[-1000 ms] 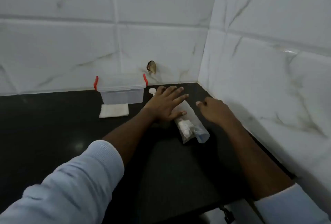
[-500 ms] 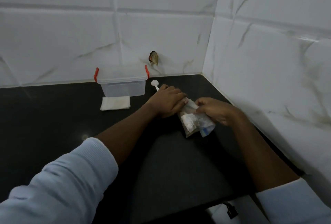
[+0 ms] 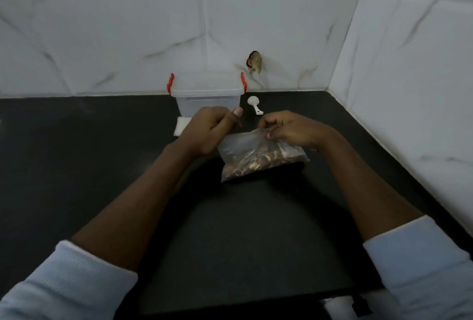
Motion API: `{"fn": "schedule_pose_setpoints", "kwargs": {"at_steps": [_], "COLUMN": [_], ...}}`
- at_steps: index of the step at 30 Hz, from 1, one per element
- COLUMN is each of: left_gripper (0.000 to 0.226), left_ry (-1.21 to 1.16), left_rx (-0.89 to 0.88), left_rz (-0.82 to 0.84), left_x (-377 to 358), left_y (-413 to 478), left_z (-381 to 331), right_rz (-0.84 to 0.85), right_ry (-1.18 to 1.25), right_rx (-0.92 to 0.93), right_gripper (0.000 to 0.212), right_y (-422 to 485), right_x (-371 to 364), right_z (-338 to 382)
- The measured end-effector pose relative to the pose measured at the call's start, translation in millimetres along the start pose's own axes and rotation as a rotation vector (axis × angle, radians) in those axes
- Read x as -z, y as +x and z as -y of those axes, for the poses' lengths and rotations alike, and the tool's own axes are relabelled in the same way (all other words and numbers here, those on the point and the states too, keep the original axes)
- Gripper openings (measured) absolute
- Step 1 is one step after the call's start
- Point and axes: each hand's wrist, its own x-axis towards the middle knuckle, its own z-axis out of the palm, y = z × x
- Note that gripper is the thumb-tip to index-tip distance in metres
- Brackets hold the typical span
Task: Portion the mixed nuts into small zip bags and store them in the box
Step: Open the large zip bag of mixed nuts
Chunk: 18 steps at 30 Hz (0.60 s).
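Head view: a clear zip bag [image 3: 261, 158] lay on the black bench [image 3: 76, 166], towards its right rear corner, with its mouth pointing to the rear edge. It contained mixed nuts [image 3: 256, 163], brown and tan, gathered in the lower half nearest the person. The right hand [image 3: 289, 130] pinched the top edge of the bag at its right side between thumb and fingertips. The left hand [image 3: 210, 132] was curled with the thumb raised and lay against the bag's upper left corner; whether its fingers gripped the plastic could not be determined. The bag therefore sat between the two hands, its body resting on the bench below the grip. A translucent box [image 3: 208, 98] with red latches stood at the rear edge against the tiled wall [image 3: 128, 25], lid fitted; no contents could be made out. A white scoop [image 3: 254, 104] lay just right of the box. A white flat stack [image 3: 182, 126] lay in front of the box, partly hidden by the left hand.
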Motion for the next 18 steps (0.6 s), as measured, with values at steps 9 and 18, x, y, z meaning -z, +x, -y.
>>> {"fn": "schedule_pose_setpoints", "kwargs": {"at_steps": [9,18], "left_gripper": [0.064,0.030], "left_ry": [0.083,-0.088], "left_rx": [0.288,0.150], "left_rz": [0.269,0.214], "left_x": [8,12], "left_y": [-8,-6], "left_z": [-9,3], "right_rz": [-0.176,-0.223], "right_ry": [0.000,-0.244], "right_rx": [0.109,0.108], "right_gripper": [0.024,0.022], "right_y": [-3,-10], "right_x": [-19,-16], "right_z": [-7,-2]}}
